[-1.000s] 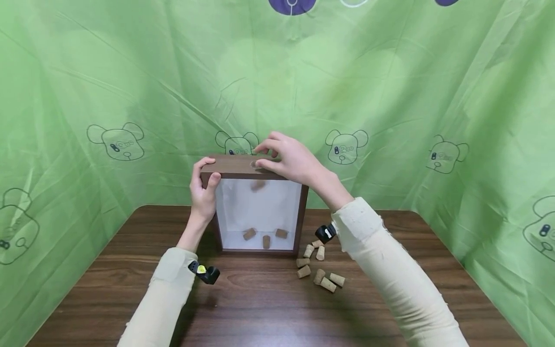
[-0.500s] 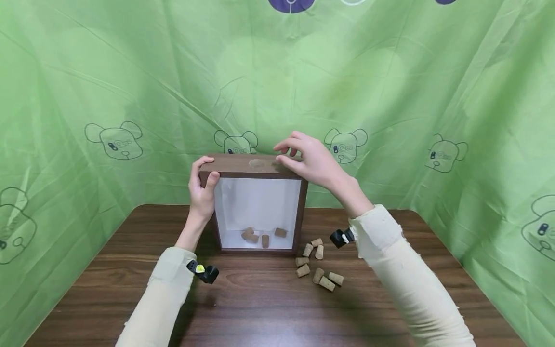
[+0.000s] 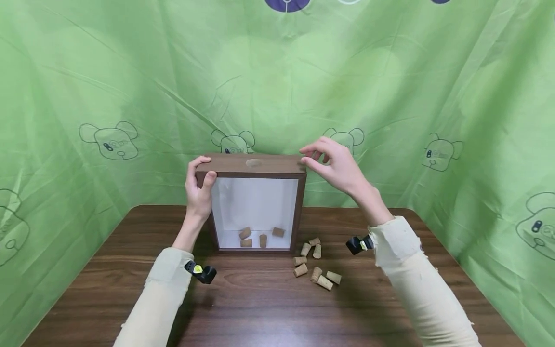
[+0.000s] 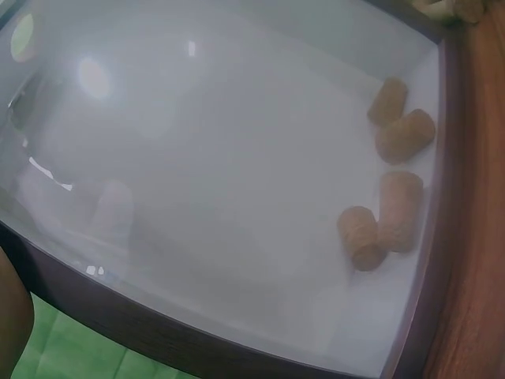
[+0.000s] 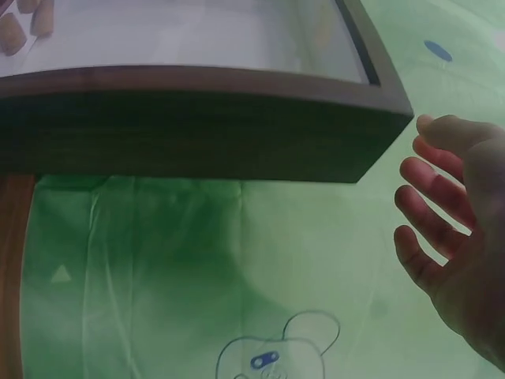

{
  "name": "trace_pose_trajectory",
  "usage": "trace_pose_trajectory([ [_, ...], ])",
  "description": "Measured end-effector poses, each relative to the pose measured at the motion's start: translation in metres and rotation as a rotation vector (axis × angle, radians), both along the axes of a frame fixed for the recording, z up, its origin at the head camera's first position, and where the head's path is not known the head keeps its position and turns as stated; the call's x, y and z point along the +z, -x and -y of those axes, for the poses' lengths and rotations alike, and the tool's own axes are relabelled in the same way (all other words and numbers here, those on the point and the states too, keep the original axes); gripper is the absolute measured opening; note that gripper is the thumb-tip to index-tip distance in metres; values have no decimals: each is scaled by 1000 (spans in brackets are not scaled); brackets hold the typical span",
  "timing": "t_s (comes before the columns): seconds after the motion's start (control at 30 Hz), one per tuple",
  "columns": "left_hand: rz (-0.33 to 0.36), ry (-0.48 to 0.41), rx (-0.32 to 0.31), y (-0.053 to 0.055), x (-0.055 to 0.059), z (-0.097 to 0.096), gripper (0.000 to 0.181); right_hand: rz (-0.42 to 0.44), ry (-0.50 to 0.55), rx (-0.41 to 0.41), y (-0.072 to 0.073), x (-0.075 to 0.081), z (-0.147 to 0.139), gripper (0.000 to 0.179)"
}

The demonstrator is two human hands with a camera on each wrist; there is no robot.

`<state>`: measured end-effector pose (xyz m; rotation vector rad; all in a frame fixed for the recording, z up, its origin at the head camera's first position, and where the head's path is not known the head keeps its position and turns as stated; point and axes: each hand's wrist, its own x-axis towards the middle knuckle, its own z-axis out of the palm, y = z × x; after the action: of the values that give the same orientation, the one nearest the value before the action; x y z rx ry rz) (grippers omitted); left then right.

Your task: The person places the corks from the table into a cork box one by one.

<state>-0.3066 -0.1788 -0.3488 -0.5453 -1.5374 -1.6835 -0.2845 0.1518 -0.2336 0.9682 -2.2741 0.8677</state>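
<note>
A brown wooden shadow box [image 3: 301, 207] with a white back and a clear front stands upright on the table. Several wine corks [image 3: 263, 241] lie on its floor, and the left wrist view shows these corks [image 4: 401, 212] through the front pane. On its top edge is a pale round opening [image 3: 253, 163]. My left hand [image 3: 199, 188] grips the top left corner, thumb on the front and fingers over the top. Just off the top right corner is my right hand [image 3: 336, 164], holding nothing; in the right wrist view its loosely bent fingers [image 5: 430, 189] are beside that corner.
Several loose corks [image 3: 324, 282] are scattered on the dark wooden table [image 3: 260, 308], to the right of the box and in front of it. A green curtain [image 3: 277, 86] printed with bear heads hangs behind and at both sides.
A cork seen falling inside the box a second ago now lies at the bottom with the others. My right hand has moved right, away from the top opening. The left hand keeps its grip.
</note>
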Motion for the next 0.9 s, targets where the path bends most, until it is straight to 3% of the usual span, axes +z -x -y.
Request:
trace_pose_trajectory([
  [0.17,56,31,30,-3,1,3,56,14,23,-23,2,-9,-12,20],
  [0.33,71,65,53,-5,5,4,42,17,33,-57,3,-21,-26,19],
  [0.63,92,78,32,-4,13,5,27,70,37,-98,3,-49,-46,20],
  [0.77,48,64,-3,-4,15,4,35,95,26,-106,4,-63,-51,20],
  [0.9,-7,104,10,-4,16,4,40,120,24,-115,6,-76,-55,19],
])
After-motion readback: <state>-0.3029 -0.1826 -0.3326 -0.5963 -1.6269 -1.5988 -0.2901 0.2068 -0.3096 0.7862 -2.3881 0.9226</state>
